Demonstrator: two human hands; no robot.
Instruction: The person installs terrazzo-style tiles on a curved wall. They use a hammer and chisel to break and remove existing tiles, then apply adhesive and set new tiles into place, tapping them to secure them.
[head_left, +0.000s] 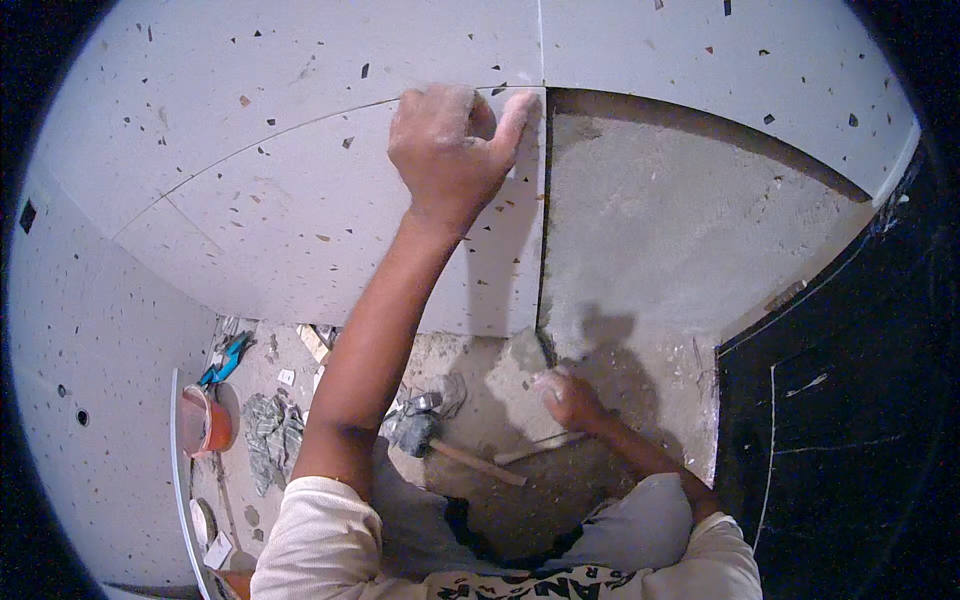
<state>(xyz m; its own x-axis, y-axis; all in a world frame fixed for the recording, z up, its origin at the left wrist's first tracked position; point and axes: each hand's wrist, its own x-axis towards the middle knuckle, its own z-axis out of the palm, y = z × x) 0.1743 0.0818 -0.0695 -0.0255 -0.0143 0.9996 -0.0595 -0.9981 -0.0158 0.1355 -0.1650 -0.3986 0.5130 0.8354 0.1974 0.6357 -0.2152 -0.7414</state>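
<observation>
My left hand [450, 145], dusted white, is at the top right corner of a white speckled wall tile [330, 220]. Its fingers are curled in and the thumb points up near the tile's right edge; I see nothing held in it. Low down, by the tile's bottom right corner, my right hand [572, 400] is closed around what looks like a trowel [526, 356] with a flat grey blade. The handle is mostly hidden by the fingers. Right of the tile lies a bare grey cement patch of wall [670, 220].
A mallet [415, 436] with a wooden handle lies on the floor between my legs. At left are an orange bucket [205, 420], a blue-handled tool [228, 357] and a crumpled grey cloth [272, 435]. A black panel [850, 400] borders the right side.
</observation>
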